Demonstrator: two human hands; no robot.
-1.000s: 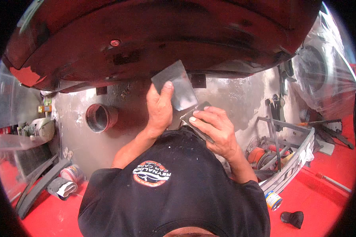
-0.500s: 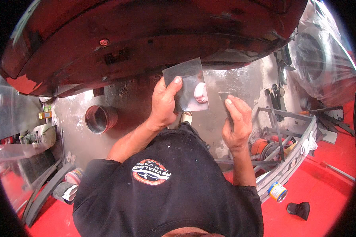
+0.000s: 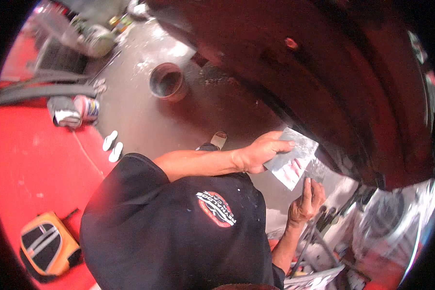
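1. In the head view, the only feed I had, the left hand (image 3: 260, 153) was closed on a grey rectangular mixing plate (image 3: 283, 158). It gripped the left side, with the thumb laid over the top face and the other fingers hidden underneath.
2. I read the plate's long axis as running from upper right to lower left. A smear of pale pink putty (image 3: 292, 169) sat on its lower half, below the left thumb's tip.
3. The right hand (image 3: 307, 203) was lower and farther right, its fingers drawn together on a thin grey spreader (image 3: 316, 169). Blur hid the spreader's exact outline from me.
4. The relation I weighed most was this: the putty lay up and to the left of the right fingertips, with the spreader just beside the plate's right edge. I couldn't tell whether the two touched. I judged the right hand the better placed to reach the putty, since the left was taken up with the plate.
5. Above and to the right hung the dark red car bumper (image 3: 333, 96). Its lower edge passed near the plate's upper right side, though I couldn't judge the gap in depth.
6. A round bucket (image 3: 168, 83) stood well apart, toward the upper left.
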